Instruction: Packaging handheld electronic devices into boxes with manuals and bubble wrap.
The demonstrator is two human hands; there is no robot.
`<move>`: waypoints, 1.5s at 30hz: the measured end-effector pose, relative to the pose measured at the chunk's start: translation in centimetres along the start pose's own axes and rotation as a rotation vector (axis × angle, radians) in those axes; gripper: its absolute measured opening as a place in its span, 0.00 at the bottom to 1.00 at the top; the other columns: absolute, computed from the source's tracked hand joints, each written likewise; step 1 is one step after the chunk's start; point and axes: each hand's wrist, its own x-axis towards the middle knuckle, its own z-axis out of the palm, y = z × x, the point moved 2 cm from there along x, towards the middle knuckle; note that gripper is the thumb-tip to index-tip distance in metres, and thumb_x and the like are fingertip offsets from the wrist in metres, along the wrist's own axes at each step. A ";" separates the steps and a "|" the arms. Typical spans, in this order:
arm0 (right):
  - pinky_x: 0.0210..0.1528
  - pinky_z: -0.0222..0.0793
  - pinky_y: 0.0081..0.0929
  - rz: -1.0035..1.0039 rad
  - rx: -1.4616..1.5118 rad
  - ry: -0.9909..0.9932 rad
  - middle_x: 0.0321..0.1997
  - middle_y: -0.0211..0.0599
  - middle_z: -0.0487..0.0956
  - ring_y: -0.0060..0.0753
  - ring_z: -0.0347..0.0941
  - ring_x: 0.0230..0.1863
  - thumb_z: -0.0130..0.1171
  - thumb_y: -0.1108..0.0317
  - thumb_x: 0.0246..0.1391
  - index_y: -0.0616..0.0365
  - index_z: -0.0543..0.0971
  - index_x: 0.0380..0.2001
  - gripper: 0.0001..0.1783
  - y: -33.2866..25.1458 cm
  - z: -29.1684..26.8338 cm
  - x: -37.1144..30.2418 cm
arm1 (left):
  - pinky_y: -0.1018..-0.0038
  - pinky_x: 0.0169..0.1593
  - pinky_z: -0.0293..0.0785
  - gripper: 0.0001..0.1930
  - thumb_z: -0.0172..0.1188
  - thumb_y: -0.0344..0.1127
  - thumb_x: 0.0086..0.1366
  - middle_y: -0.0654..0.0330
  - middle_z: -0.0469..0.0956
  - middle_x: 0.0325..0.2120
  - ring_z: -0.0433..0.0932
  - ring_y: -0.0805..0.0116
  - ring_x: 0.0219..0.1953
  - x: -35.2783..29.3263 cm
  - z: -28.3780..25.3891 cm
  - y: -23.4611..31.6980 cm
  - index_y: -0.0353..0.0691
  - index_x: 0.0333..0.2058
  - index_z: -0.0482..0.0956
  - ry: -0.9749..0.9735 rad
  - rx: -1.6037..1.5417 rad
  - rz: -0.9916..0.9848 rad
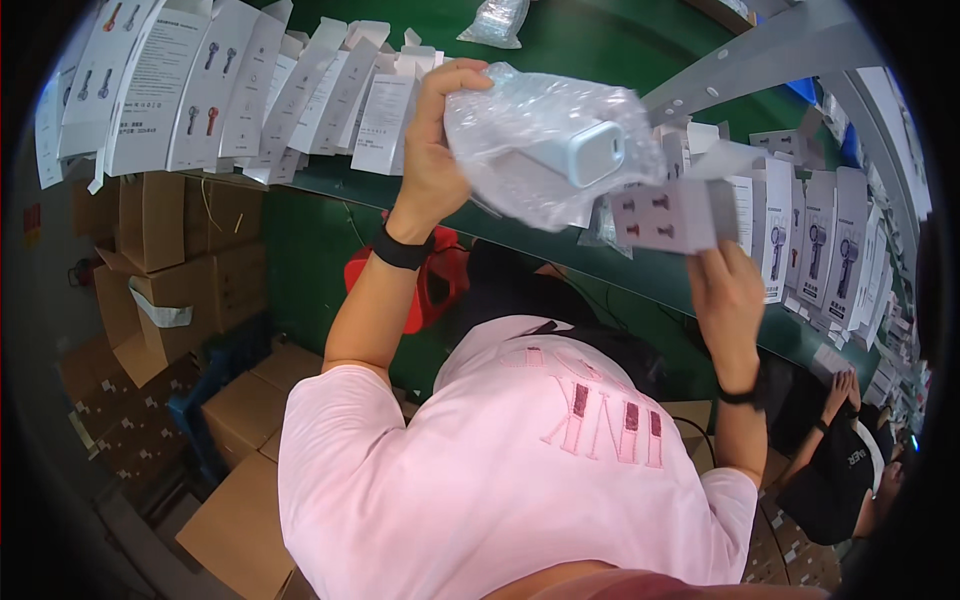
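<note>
Held above the green counter [600, 40]: left hand [432, 160] pinching a crinkly clear bag [520, 170] around a light, rigid pale-blue device [590, 152] (slippery film, better gripped through the body), right hand [728, 290] clasping a flimsy carton [672, 215].

Free room: we find one bare strip of green table top [590, 45] running between two packed rows. Obstacles: upright white printed cartons [250, 90] crowd the left edge; more white cartons [820, 250] line the right. A grey metal rail [760, 60] slants overhead. Our left hand [435, 150] and its clear bubble-wrap bag [540, 140] hang above the strip's middle; a small plastic bag [495, 20] lies at the far end.
</note>
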 end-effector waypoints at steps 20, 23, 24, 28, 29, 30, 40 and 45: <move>0.37 0.74 0.39 0.290 0.019 -0.369 0.50 0.41 0.78 0.52 0.77 0.38 0.60 0.73 0.50 0.59 0.75 0.47 0.19 -3.3 3.4 4.3 | 0.68 0.52 0.69 0.30 0.68 0.26 0.45 0.54 0.73 0.45 0.72 0.58 0.48 -0.5 -9.3 -0.6 0.34 0.49 0.70 0.079 0.522 -0.267; 0.36 0.74 0.34 0.307 0.113 -0.356 0.49 0.41 0.79 0.45 0.79 0.34 0.62 0.71 0.50 0.60 0.76 0.47 0.18 -4.0 4.0 6.0 | 0.70 0.52 0.70 0.28 0.66 0.27 0.53 0.56 0.75 0.46 0.74 0.64 0.46 -1.7 -10.2 -1.7 0.32 0.52 0.69 0.228 0.199 -0.518; 0.35 0.75 0.31 0.322 0.166 -0.359 0.48 0.42 0.79 0.41 0.79 0.32 0.63 0.69 0.51 0.61 0.76 0.47 0.19 -4.0 4.3 6.8 | 0.71 0.52 0.70 0.26 0.64 0.28 0.56 0.57 0.75 0.46 0.75 0.66 0.46 -1.9 -10.3 -2.0 0.32 0.54 0.68 0.304 -0.017 -0.645; 0.36 0.73 0.24 0.357 0.506 -0.278 0.49 0.42 0.79 0.28 0.77 0.31 0.66 0.64 0.50 0.62 0.74 0.53 0.27 -6.7 3.8 12.8 | 0.72 0.51 0.72 0.23 0.61 0.32 0.62 0.58 0.76 0.46 0.76 0.70 0.46 -2.3 -10.5 -2.4 0.35 0.55 0.69 0.385 -0.444 -0.880; 0.36 0.72 0.22 0.354 0.634 -0.232 0.49 0.41 0.79 0.26 0.77 0.34 0.68 0.62 0.48 0.62 0.73 0.56 0.32 -7.5 4.1 14.9 | 0.72 0.51 0.72 0.23 0.61 0.32 0.62 0.58 0.76 0.46 0.76 0.70 0.46 -2.0 -10.1 -2.7 0.35 0.55 0.69 0.390 -0.456 -0.863; 0.38 0.72 0.23 0.319 0.719 -0.172 0.49 0.41 0.79 0.26 0.76 0.38 0.69 0.59 0.47 0.61 0.70 0.58 0.36 -8.4 5.4 16.7 | 0.72 0.51 0.72 0.22 0.61 0.33 0.63 0.58 0.76 0.46 0.76 0.70 0.46 -1.8 -9.4 -2.9 0.35 0.55 0.69 0.349 -0.499 -0.886; 0.45 0.75 0.38 0.781 1.465 -0.482 0.45 0.33 0.79 0.33 0.77 0.42 0.56 0.58 0.57 0.56 0.74 0.49 0.20 -2.9 19.9 35.8 | 0.63 0.66 0.53 0.48 0.69 0.43 0.54 0.37 0.61 0.59 0.59 0.49 0.65 5.3 -4.2 -6.7 0.31 0.66 0.49 0.195 0.312 -0.210; 0.51 0.71 0.42 1.035 1.374 -0.491 0.46 0.29 0.78 0.34 0.75 0.50 0.55 0.48 0.57 0.46 0.74 0.50 0.21 7.5 25.7 47.4 | 0.65 0.66 0.57 0.36 0.65 0.34 0.59 0.49 0.64 0.61 0.63 0.57 0.64 -0.9 -9.7 -0.8 0.35 0.64 0.59 -0.298 -0.177 -0.564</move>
